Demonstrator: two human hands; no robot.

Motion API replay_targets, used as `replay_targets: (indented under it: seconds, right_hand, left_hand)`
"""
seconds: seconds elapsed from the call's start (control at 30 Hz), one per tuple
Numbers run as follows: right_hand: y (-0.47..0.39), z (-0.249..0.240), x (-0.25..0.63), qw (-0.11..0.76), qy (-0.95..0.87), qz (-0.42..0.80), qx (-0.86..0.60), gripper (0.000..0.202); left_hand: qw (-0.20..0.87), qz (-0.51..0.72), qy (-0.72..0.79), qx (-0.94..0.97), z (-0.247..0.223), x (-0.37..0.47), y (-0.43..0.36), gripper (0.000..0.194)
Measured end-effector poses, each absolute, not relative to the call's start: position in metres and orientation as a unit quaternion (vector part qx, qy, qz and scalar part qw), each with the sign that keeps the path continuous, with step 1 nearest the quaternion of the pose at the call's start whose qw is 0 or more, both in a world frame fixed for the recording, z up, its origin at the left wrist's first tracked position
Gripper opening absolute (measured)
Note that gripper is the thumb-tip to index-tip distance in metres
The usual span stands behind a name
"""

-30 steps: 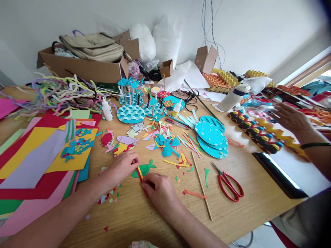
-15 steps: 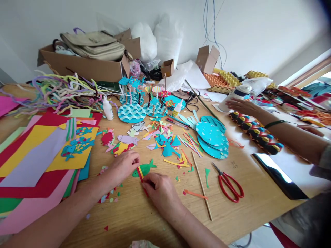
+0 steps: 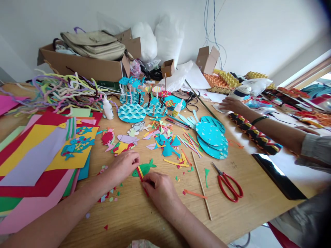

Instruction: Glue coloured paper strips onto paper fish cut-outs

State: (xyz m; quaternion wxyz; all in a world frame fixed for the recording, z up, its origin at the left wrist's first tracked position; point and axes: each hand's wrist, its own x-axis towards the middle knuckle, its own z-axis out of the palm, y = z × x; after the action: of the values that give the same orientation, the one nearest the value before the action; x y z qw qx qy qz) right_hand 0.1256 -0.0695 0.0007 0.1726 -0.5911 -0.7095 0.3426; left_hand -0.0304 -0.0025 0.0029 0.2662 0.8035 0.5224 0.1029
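My left hand (image 3: 127, 162) is closed in a pinch at the upper end of a red and yellow paper strip (image 3: 140, 172). At the strip's lower end, my right hand (image 3: 160, 190) has thumb and forefinger pressed together on it. The strip lies across a green paper fish (image 3: 147, 168) with a dark eye spot; its tail points to the upper right. Just beyond my left hand rest a lilac paper fish (image 3: 127, 139) and a red and yellow one (image 3: 123, 148). Small paper dots are scattered near my left forearm.
Red-handled scissors (image 3: 229, 184) and a thin wooden stick (image 3: 201, 186) lie right of my hands. Paper scraps (image 3: 168, 144), turquoise ovals (image 3: 210, 134) and glue bottles (image 3: 108, 108) are farther back. Coloured sheets (image 3: 31, 165) are stacked left. A co-worker's arm (image 3: 274, 127) reaches in above a tablet (image 3: 278, 175).
The co-worker's arm at the right has shifted left and slightly forward, with more of the grey sleeve showing. My own hands and the strip have hardly moved.
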Motion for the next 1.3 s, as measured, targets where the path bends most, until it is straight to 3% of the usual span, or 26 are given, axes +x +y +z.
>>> replay_targets:
  seconds: [0.67,0.9,1.17,1.3]
  right_hand:
    - [-0.072,0.023,0.143,0.118,-0.732,0.378,-0.555,0.016]
    - [-0.053,0.041,0.165,0.139,-0.747,0.323,-0.565,0.021]
    - [-0.035,0.043,0.142,0.089,-0.793,0.29,-0.529,0.021]
    - [-0.029,0.043,0.128,0.035,-0.808,0.268,-0.524,0.024]
  left_hand:
    - [0.213,0.124,0.512,0.823,0.008,-0.029,-0.005,0.021]
    - [0.178,0.079,0.465,0.864,0.033,-0.028,-0.045,0.031]
    - [0.011,0.111,0.425,0.898,-0.029,-0.026,-0.102,0.05]
    - [-0.021,0.102,0.418,0.902,-0.042,-0.028,-0.106,0.047]
